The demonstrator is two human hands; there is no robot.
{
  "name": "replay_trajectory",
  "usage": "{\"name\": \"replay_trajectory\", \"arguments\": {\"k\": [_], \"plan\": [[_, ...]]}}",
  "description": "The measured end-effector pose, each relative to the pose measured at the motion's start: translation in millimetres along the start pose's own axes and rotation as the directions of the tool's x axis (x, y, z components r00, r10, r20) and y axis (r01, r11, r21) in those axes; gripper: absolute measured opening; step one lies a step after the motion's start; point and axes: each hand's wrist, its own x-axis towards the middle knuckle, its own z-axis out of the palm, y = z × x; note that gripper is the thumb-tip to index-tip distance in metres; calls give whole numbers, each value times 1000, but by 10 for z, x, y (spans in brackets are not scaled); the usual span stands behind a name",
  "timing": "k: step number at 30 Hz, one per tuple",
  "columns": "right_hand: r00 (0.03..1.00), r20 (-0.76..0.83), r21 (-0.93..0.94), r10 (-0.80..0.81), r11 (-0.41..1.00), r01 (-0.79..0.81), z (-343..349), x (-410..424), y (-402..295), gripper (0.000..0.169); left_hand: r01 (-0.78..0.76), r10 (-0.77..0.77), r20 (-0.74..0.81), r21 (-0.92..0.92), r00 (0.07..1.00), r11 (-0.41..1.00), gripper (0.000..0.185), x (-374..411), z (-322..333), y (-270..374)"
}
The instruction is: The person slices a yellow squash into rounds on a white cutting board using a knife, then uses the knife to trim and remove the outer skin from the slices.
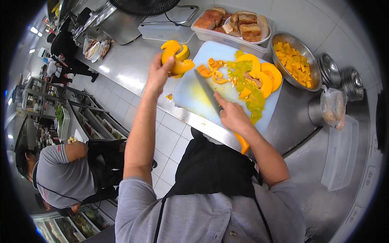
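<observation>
My left hand [160,71] grips a curved slice of peeled orange squash [170,57] at the left edge of the white cutting board [197,100]. More squash shows right behind that slice [183,54]; whether it is also held is unclear. In my right hand [235,117] is a kitchen knife [208,88] with an orange handle, its blade slanting over the board and the tip pointing toward the held slice. Seedy squash pulp [216,64], green-yellow peel strips [255,100] and cut squash rounds [272,76] lie on the board's far and right side.
Beyond the board stands a plastic tub of meat slabs [232,25]. To its right are a steel bowl of squash cubes [293,65], stacked metal bowls [352,83] and a bagged container [332,106]. A fan [144,6] hangs overhead. A co-worker [65,176] stands at the left.
</observation>
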Motion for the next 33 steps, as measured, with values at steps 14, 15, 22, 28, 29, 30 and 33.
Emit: {"name": "replay_trajectory", "arguments": {"k": [14,15,22,28,29,30,33], "plan": [[996,30,209,90,973,-94,-161,-824,-112,73,-333,343,105,605,934,723,40,-694,120,-549],[989,66,232,129,962,-141,-157,-827,-123,73,-338,351,104,617,930,711,40,-690,110,-567],[987,68,328,147,931,-162,-119,-838,-108,73,-339,369,83,618,926,709,41,-668,86,-687],[975,123,419,187,880,-222,-126,-835,-130,73,-308,335,72,608,939,732,41,-685,100,-648],[970,136,429,202,871,-241,-129,-829,-131,73,-304,333,69,608,941,733,41,-682,100,-651],[969,157,439,192,865,-243,-129,-806,-118,73,-317,346,74,606,935,729,41,-681,98,-660],[960,212,466,184,844,-265,-135,-733,-91,74,-340,366,88,612,927,714,41,-682,97,-666]]}}
